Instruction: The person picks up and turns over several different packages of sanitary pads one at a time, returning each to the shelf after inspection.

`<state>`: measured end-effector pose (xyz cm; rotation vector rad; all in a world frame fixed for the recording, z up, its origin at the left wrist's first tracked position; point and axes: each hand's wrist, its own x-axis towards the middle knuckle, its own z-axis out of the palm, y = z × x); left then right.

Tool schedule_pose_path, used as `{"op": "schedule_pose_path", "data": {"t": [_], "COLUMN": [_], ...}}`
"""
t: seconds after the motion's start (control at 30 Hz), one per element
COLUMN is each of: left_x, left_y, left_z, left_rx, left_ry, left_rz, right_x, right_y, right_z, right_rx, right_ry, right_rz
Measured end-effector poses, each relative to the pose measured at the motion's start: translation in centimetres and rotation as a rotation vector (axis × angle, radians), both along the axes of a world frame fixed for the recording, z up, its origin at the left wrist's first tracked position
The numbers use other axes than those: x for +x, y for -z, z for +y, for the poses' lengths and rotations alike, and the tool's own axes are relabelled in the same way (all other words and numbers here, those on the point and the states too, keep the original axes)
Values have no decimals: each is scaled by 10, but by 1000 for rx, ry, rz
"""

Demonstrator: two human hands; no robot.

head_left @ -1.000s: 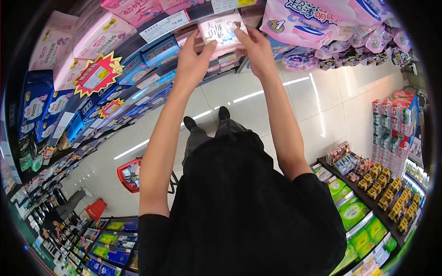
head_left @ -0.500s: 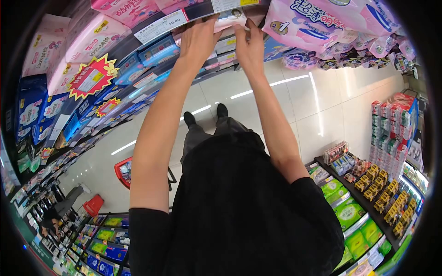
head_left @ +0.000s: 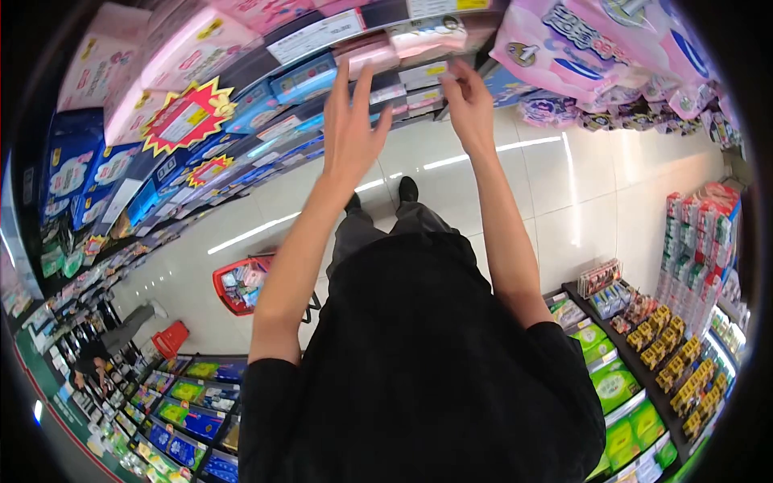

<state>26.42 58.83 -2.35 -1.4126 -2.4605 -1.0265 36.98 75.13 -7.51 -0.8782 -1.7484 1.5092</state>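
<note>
My left hand [head_left: 353,129] is held up in front of the shelf with its fingers spread and nothing in them. Just beyond its fingertips sits a pink package [head_left: 370,56] on the shelf. A pale pink and white package [head_left: 427,37] stands beside that one, to its right. Below its right end is my right hand [head_left: 472,101], empty, thumb and fingers apart and slightly blurred. Blue packages [head_left: 302,79] line the shelf left of my left hand. Large pink bags [head_left: 592,48] hang to the right of my right hand.
A shelf edge with a price label [head_left: 316,36] runs above my hands. A red shopping basket [head_left: 219,291] with goods stands on the floor at left. Another person [head_left: 121,338] is near a second red basket [head_left: 169,339]. Green packs [head_left: 613,381] fill the shelf behind me.
Both hands have drawn back from the pink packages on the shelf, and the left fingers have spread. The view has shifted, showing more of the red basket.
</note>
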Motion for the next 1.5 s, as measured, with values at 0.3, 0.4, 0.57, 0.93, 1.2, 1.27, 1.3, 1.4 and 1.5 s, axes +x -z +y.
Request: {"op": "schedule_pose_path", "data": {"t": [0.3,0.4,0.57,0.93,1.2,1.27,1.3,1.4,1.5], "left_x": [99,124,102,101,171,170,168,170,155], "left_y": [111,136,136,179,284,288,279,310,305], "left_z": [-285,-344,-342,-450,-630,-636,-633,-646,-628], "left_rx": [-251,-181,-154,-321,-478,-528,-511,-490,-378], "left_ry": [-750,-940,-839,-533,-742,-747,-742,-700,-718], "left_rz": [-677,-786,-797,-919,-1184,-1265,-1307,-1265,-1373], "right_x": [79,93,95,115,224,251,255,263,261], "right_y": [112,125,135,151,213,210,200,174,172], "right_z": [-77,-92,-101,-209,-326,-338,-342,-354,-358], "right_rx": [-501,-580,-525,-410,-121,-207,-302,-525,-569], "right_ry": [-262,-269,-252,-230,-259,-190,-154,-90,-103], "right_rz": [-383,-467,-506,-537,-863,-956,-968,-985,-969]}}
